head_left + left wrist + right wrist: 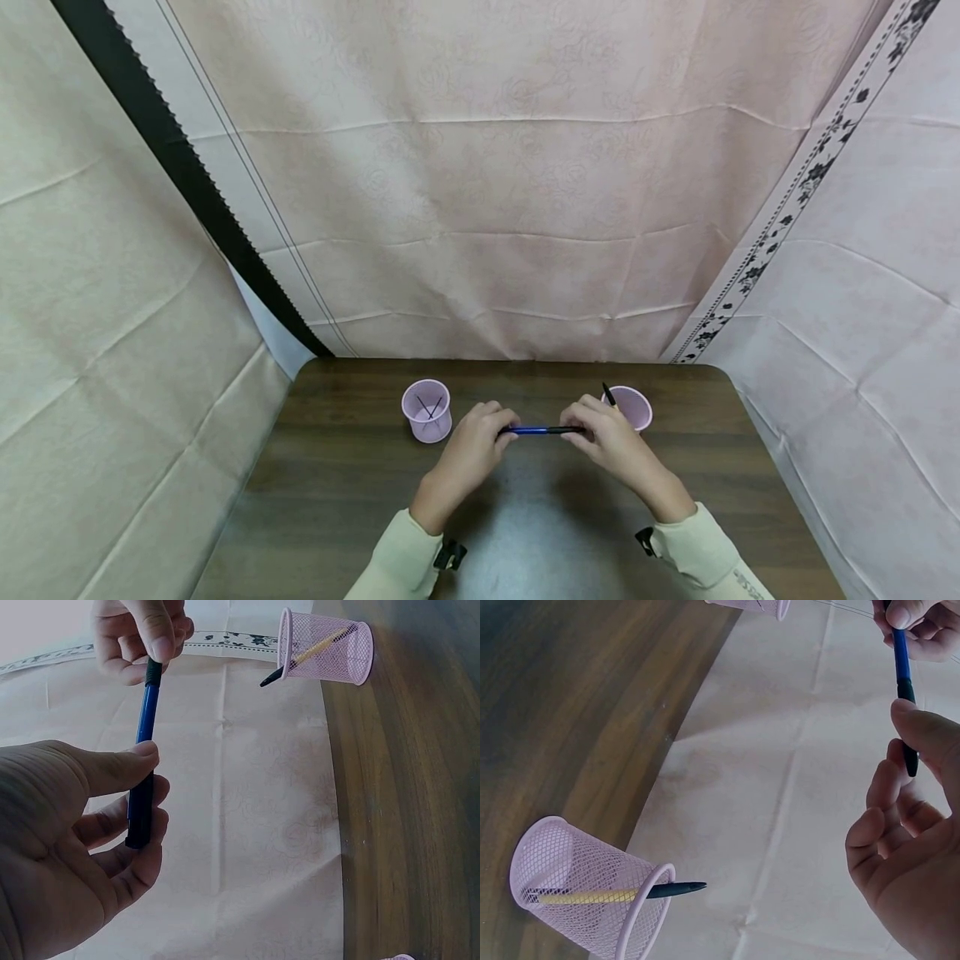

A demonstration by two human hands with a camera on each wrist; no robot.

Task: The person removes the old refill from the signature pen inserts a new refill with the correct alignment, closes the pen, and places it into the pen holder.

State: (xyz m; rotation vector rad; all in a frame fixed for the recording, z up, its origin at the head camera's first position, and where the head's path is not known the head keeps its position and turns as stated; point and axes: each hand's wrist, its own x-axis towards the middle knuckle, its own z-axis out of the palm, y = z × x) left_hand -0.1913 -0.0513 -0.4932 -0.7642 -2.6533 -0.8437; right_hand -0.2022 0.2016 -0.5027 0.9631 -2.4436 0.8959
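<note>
A blue pen [534, 431] with black end parts is held level above the table between my two hands. My left hand [474, 446] pinches its left end between thumb and fingers. At the other end, the black part, my right hand [609, 437] holds it between thumb and fingertips. In the right wrist view, the pen's dark tip [910, 761] pokes out past the right thumb. Just beyond the right hand stands a pink mesh cup [592, 859], with a yellow pen [592, 898] with a black end leaning in it.
Another pink mesh cup [426, 427] stands to the left of the left hand, with thin dark lines crossing inside that I cannot identify. Both cups are on the brown wooden table [337, 500]. Pale cloth [495, 183] hangs behind the table's far edge and along both sides.
</note>
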